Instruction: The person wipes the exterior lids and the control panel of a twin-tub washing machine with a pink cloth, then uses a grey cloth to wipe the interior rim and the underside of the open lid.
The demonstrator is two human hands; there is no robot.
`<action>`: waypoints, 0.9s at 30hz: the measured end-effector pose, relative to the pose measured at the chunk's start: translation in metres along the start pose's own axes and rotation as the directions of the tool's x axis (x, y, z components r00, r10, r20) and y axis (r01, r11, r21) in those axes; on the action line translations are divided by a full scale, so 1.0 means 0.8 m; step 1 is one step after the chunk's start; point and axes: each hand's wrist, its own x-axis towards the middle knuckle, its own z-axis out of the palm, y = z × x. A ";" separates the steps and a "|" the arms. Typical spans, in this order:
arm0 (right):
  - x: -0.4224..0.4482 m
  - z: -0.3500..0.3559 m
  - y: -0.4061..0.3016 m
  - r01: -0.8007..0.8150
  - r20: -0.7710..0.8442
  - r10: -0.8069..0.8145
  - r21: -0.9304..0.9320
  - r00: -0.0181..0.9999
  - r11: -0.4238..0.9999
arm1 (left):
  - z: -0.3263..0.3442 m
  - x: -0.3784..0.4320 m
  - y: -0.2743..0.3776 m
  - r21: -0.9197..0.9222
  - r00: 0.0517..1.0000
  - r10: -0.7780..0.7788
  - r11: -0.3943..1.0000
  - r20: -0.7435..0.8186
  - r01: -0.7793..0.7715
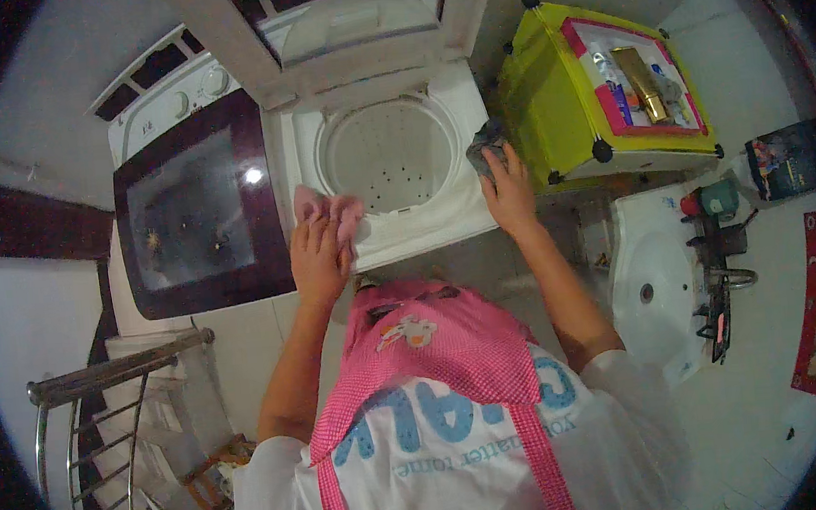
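My left hand [319, 258] is closed on a pink cloth [329, 207], which lies on the front left rim of the drum opening of a top-load washing machine [406, 237]. On the machine's right edge, my right hand [512, 188] grips a dark grey cloth [487, 146]. Between the two hands is the round drum [387, 149], with small holes in its wall and floor. The washer's framed lid [363, 50] stands raised behind the opening.
Left of the drum is a dark, glass-topped lid [197, 221]. A lime-green storage cube [554, 100] carrying a pink-edged tray [616, 116] of tubes stands to the right. Nearer me are a white washbasin [642, 265] on the right and a metal stair railing [118, 368] on the left.
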 end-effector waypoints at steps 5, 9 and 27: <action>0.087 0.018 0.013 0.024 0.027 -0.023 -0.040 0.999 0.999 | 0.001 -0.004 0.000 0.026 0.999 -0.022 0.999 0.036 0.021; 0.159 0.036 0.019 -0.028 0.036 0.029 -0.024 0.999 0.999 | 0.002 -0.003 -0.002 0.016 1.000 0.010 1.000 0.014 -0.011; 0.099 0.022 0.032 0.007 0.072 -0.013 0.087 0.997 0.996 | 0.012 -0.005 -0.003 0.062 0.999 0.032 0.998 -0.031 -0.030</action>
